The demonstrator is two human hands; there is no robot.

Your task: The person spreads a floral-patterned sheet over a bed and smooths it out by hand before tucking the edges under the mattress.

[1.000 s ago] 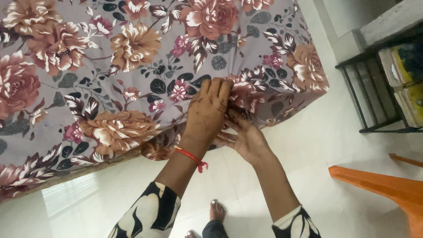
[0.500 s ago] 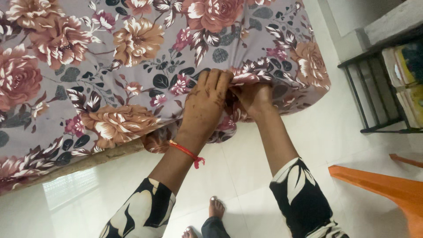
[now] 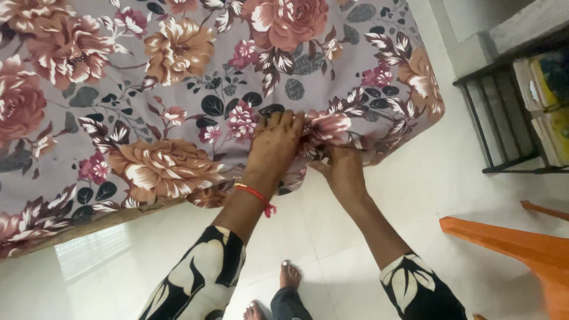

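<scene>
A grey bed sheet [image 3: 195, 77] printed with large brown and pink flowers covers a mattress that fills the upper left. At its near edge my left hand [image 3: 274, 145], with a red thread at the wrist, presses down on a bunched fold of the sheet. My right hand [image 3: 345, 168] sits just to the right, palm under the edge, fingers closed on the same gathered fabric. Both arms wear black-and-white patterned sleeves.
A wooden bed frame edge [image 3: 112, 218] shows under the sheet at lower left. A black metal rack [image 3: 495, 118] holding yellowish items stands at the right. An orange plastic piece [image 3: 521, 249] juts in at lower right. My bare feet [image 3: 288, 278] stand on white floor tiles.
My right hand rose from below the edge up to the fold, then dropped slightly and pulled the gathered sheet toward me. My left hand stayed pressed on the fold, shifting slightly down.
</scene>
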